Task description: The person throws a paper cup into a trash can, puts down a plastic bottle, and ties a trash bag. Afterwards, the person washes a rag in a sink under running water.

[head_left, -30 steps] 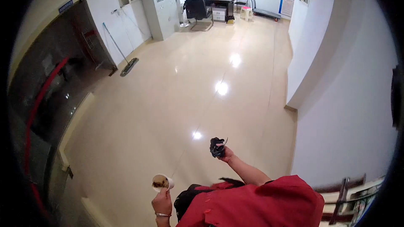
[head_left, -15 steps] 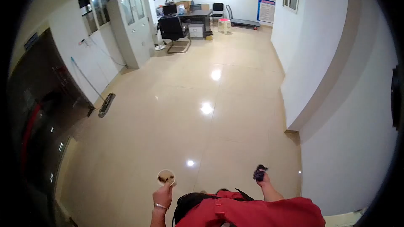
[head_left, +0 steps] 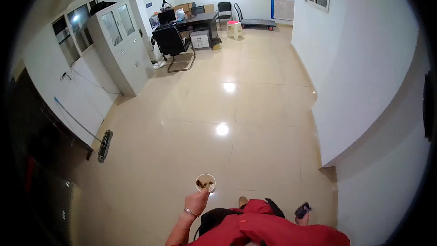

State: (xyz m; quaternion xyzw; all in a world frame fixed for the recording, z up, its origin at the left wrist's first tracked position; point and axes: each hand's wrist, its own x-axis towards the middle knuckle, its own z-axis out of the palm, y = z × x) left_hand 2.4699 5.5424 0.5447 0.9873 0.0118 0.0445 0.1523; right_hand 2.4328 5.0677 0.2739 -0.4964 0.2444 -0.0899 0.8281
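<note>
My left hand, with a bracelet at the wrist, is closed on the near rim of a round white cup. Several dark brown pieces lie inside it. On the other side of my red clothing, my right hand is low and partly covered by the sleeve. Its fingers are wrapped round a crumpled dark purple-black bundle, whose kind I cannot make out. A brown shoe tip shows between the hands.
A flat mop leans on the left wall near a dark doorway. Beyond it stand a grey cabinet, a black chair and a desk. Further back are a red-topped stool and a flat trolley. A wall corner juts out at right.
The view has moved forward across the floor, bringing the furniture and mop nearer. My left hand and the cup have shifted right in view; my right hand has dropped lower and further right.
</note>
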